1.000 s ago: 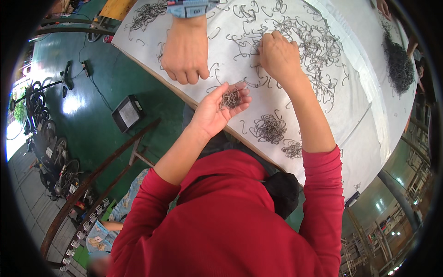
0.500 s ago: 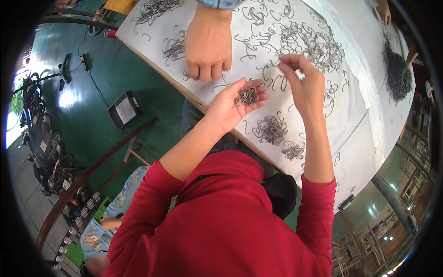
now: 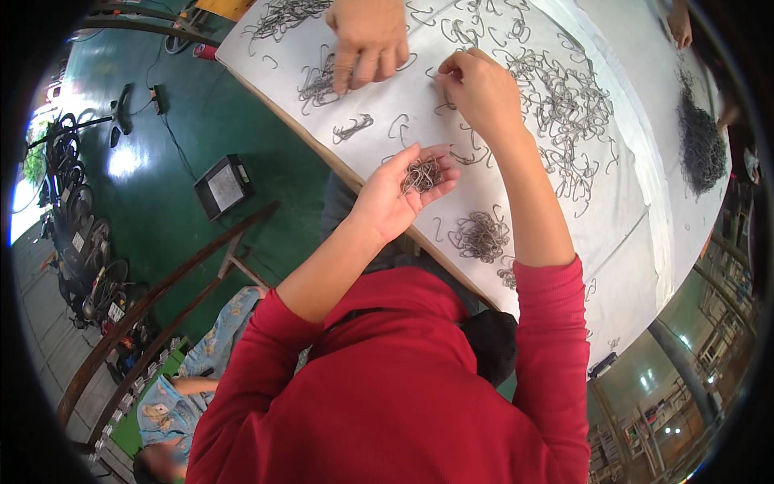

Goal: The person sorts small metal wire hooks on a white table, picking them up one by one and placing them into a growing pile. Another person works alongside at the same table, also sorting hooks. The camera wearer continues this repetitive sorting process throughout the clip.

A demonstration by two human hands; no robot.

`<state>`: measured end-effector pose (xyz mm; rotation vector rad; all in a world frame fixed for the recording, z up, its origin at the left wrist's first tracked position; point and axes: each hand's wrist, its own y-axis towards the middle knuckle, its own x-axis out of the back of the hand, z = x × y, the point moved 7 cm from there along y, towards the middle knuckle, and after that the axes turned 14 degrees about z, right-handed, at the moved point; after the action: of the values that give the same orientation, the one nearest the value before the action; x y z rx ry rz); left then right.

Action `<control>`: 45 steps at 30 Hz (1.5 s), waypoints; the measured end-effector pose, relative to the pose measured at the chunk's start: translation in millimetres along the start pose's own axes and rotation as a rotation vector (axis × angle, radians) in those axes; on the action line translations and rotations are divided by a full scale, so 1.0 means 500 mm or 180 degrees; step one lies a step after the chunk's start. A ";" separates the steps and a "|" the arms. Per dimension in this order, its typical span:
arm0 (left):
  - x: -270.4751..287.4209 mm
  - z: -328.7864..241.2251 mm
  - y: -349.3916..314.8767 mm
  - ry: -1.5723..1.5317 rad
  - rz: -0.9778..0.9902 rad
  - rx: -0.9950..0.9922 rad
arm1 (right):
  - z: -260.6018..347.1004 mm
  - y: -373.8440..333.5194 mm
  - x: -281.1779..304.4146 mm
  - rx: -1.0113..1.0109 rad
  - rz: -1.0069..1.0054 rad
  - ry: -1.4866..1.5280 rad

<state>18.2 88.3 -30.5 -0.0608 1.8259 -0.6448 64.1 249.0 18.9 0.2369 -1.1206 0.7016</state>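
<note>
My left hand (image 3: 393, 189) is palm up and cupped, its fingers mostly stretched, with a small heap of bent wire hooks (image 3: 421, 175) on it. Farther over the table, my right hand (image 3: 484, 90) has its thumb and fingertips pinched together at a thin wire hook (image 3: 433, 73); the fingers partly hide the grip. Loose hooks lie just below that pinch. A large spread of wire hooks (image 3: 568, 105) covers the table to the right of my right hand. A tight pile of hooks (image 3: 481, 236) sits between my forearms, near the table edge.
A co-worker's hand (image 3: 371, 40) reaches in from the far side, beside a hook cluster (image 3: 318, 85). A few hooks (image 3: 352, 127) lie nearer the white table's (image 3: 621, 234) edge. At right is a dark heap (image 3: 700, 145). A black bin (image 3: 223, 188) stands on the green floor.
My right hand has moved away from me and to the left. The co-worker's hand has drawn back toward the far side, leaving a few hooks visible. My left hand stays nearly in place.
</note>
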 end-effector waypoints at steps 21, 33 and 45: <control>-0.003 0.007 0.018 -0.0132 0.0004 -0.0047 | -0.072 -0.205 0.026 -0.1063 0.0936 0.2927; 0.041 0.013 -0.023 -0.0010 -0.0263 0.0071 | -0.152 -0.273 0.023 -0.0857 0.0220 0.1023; 0.036 0.012 -0.025 0.0147 -0.0424 0.0051 | -0.151 -0.269 0.020 -0.1079 -0.0334 0.0407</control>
<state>13.6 69.2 -42.0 -0.1590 1.8722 -0.7598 206.5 188.3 17.0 -0.0374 -1.0775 0.4186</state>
